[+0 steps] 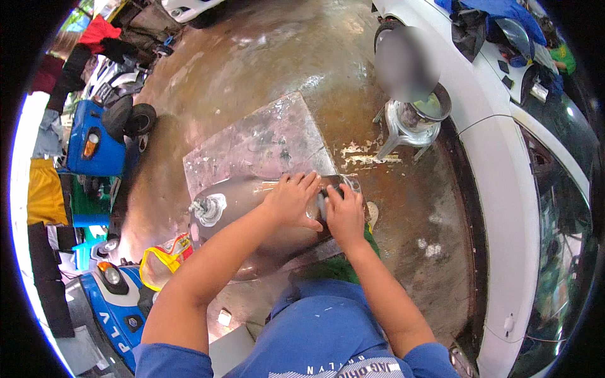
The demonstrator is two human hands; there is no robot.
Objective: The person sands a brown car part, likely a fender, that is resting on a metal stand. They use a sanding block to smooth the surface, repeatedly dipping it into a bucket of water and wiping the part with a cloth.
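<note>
A glossy grey-brown rounded tank-like piece with a metal fitting at its left end lies on a stained pale board. My left hand rests open on its upper surface, fingers spread. Just right of it, my right hand has bent fingers over a dark and light grey item or patch at the piece's right end; I cannot make out what it is. Green material shows beneath. A yellow-edged bag lies left of the piece.
A white car body runs along the right. A plastic stool holding a bowl stands beside it, partly blurred. Blue vehicles, wheels and hanging clothes line the left. A green-clad person is partly visible at far right.
</note>
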